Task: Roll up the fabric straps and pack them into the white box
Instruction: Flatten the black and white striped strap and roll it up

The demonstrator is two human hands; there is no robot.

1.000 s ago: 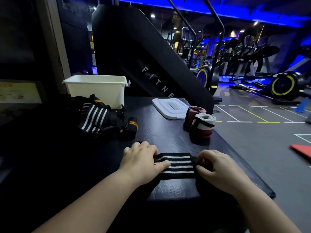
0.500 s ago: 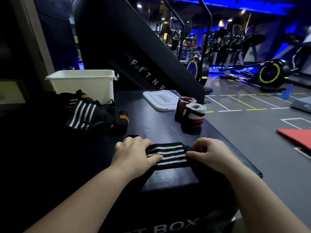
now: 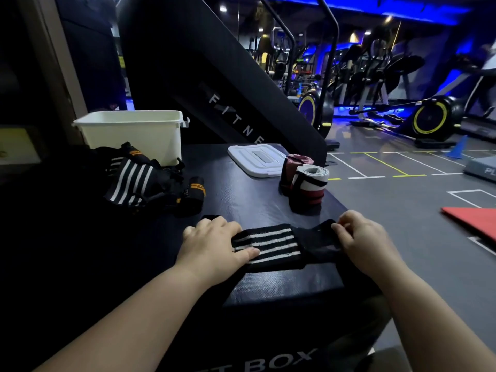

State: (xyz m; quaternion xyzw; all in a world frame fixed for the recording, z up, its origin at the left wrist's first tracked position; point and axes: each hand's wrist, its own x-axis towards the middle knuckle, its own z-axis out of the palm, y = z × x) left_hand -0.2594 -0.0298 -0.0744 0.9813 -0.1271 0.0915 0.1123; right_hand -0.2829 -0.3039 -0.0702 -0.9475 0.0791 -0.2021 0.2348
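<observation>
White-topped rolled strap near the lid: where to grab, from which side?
Wrap the right hand round the side wall of the white-topped roll, coming from above on its right. It stands on end, and the maroon roll crowds its left-rear side, while the right side is free.

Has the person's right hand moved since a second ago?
Yes: the right hand shifted rightward relative to the standing white-and-red rolled strap, stretching out the black white-striped fabric strap.
</observation>
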